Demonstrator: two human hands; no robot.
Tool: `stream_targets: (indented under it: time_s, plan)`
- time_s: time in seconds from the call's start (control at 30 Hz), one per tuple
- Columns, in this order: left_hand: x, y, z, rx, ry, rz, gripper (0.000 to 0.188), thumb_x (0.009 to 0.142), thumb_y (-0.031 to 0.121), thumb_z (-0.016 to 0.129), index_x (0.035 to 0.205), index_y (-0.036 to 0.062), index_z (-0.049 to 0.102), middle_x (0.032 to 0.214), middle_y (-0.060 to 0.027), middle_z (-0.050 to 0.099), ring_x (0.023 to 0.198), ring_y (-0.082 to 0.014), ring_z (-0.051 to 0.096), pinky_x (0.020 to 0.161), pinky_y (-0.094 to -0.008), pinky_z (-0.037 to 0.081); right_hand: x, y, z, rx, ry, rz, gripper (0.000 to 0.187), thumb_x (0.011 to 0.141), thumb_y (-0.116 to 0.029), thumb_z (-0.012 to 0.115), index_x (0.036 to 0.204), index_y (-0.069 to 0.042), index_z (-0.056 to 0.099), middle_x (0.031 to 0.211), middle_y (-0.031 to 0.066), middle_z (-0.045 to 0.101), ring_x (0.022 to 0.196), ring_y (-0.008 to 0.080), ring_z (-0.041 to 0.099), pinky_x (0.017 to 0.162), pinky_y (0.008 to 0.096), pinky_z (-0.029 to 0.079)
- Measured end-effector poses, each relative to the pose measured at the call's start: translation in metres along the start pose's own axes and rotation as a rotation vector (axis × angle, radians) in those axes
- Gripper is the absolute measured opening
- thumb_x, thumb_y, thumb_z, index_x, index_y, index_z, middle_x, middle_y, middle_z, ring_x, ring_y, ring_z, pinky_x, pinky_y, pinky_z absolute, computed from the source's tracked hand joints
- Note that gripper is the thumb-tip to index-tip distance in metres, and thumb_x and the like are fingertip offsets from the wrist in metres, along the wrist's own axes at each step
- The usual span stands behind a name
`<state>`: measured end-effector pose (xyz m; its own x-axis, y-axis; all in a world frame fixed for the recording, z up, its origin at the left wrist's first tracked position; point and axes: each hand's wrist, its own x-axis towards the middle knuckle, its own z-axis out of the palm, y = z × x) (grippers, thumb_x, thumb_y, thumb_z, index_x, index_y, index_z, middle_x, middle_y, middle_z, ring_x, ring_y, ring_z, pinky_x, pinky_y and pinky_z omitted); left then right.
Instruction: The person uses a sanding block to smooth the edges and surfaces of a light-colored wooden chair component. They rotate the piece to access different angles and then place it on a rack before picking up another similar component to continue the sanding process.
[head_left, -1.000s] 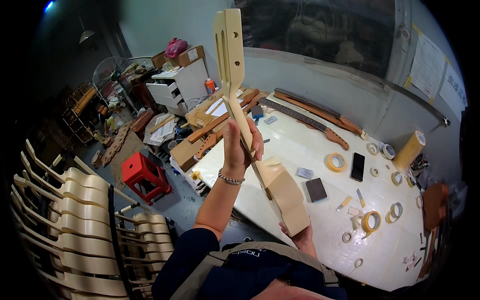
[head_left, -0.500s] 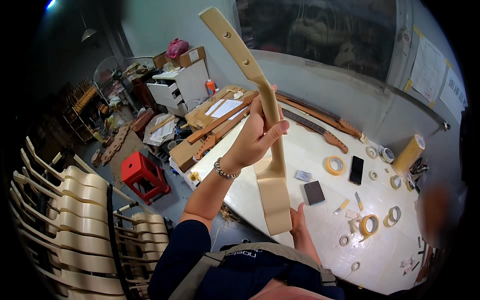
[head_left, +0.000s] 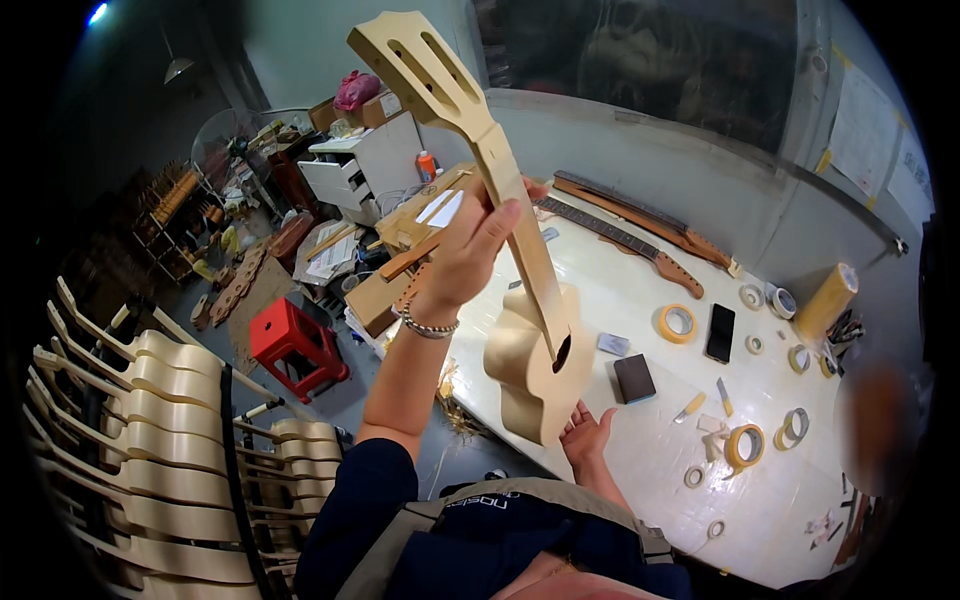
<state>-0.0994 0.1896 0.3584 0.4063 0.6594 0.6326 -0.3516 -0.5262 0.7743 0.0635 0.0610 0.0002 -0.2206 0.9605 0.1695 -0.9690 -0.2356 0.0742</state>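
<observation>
At the near left, rows of pale, unfinished wooden instruments point(head_left: 175, 440) hang stacked on a rack, with a red plastic stool point(head_left: 290, 340) farther off to their right. The left hand point(head_left: 462, 252), wearing a beaded bracelet point(head_left: 428, 327) at the wrist, is raised at the end of an upward-reaching forearm; it is wrapped around the neck of a pale wooden ukulele-shaped instrument point(head_left: 530, 268), thumb lying along the neck. The instrument is held up in front of the person, tilted, its slotted headstock to the far left and its body, with a dark soundhole, to the near right. Just beside the body's lower end, the right hand point(head_left: 588, 438) is spread wide, palm turned up, gripping nothing; whether its fingertips touch the wood cannot be told. Farther right, a dark rectangular block point(head_left: 634, 379) and a black phone point(head_left: 720, 333) lie on the white-topped table point(head_left: 640, 475).
</observation>
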Motion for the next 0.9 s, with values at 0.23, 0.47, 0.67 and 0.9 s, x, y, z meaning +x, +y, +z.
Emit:
stream_targets:
  time_s: [0.23, 0.47, 0.67, 0.9]
  plan:
    - [-0.022, -0.013, -0.01, -0.19, 0.326, 0.034, 0.053, 0.092, 0.05, 0.042, 0.114, 0.0013, 0.048, 0.068, -0.0017, 0.048, 0.056, -0.0123, 0.052, 0.055, -0.0258, 0.045, -0.03, -0.007, -0.005, -0.304, 0.666, -0.209, 0.071, 0.086, -0.067, 0.03, 0.131, -0.012, 0.041, 0.13, 0.0128, 0.049, 0.109, 0.0319, 0.056, 0.086, 0.0446, 0.049]
    - [-0.028, -0.027, -0.002, -0.248, 0.227, 0.17, 0.042, 0.091, 0.038, 0.054, 0.114, 0.0036, 0.048, 0.065, -0.0008, 0.046, 0.039, -0.0091, 0.043, 0.038, -0.0221, 0.036, -0.048, 0.004, 0.007, -0.466, 0.66, -0.183, 0.07, 0.093, -0.059, 0.017, 0.139, -0.008, 0.032, 0.137, 0.0071, 0.043, 0.124, 0.027, 0.042, 0.101, 0.0387, 0.035]
    - [-0.021, -0.037, 0.013, -0.379, 0.266, 0.108, 0.037, 0.083, 0.009, 0.054, 0.119, 0.0026, 0.048, 0.068, -0.0014, 0.05, 0.044, -0.0094, 0.047, 0.041, -0.0223, 0.039, -0.041, -0.016, 0.056, -1.318, 0.87, -0.734, 0.042, 0.096, -0.035, 0.04, 0.119, -0.001, 0.048, 0.12, 0.0084, 0.053, 0.112, 0.021, 0.049, 0.097, 0.0342, 0.036]
    - [-0.009, -0.073, 0.012, -0.222, 0.06, 0.142, 0.049, 0.088, 0.018, 0.055, 0.132, 0.0026, 0.04, 0.076, -0.0008, 0.051, 0.069, -0.0088, 0.046, 0.065, -0.0239, 0.041, 0.068, 0.012, 0.244, -2.27, -0.072, -0.66, 0.064, 0.073, -0.027, 0.068, 0.124, 0.003, 0.044, 0.121, 0.0191, 0.051, 0.111, 0.0343, 0.048, 0.098, 0.0408, 0.036]
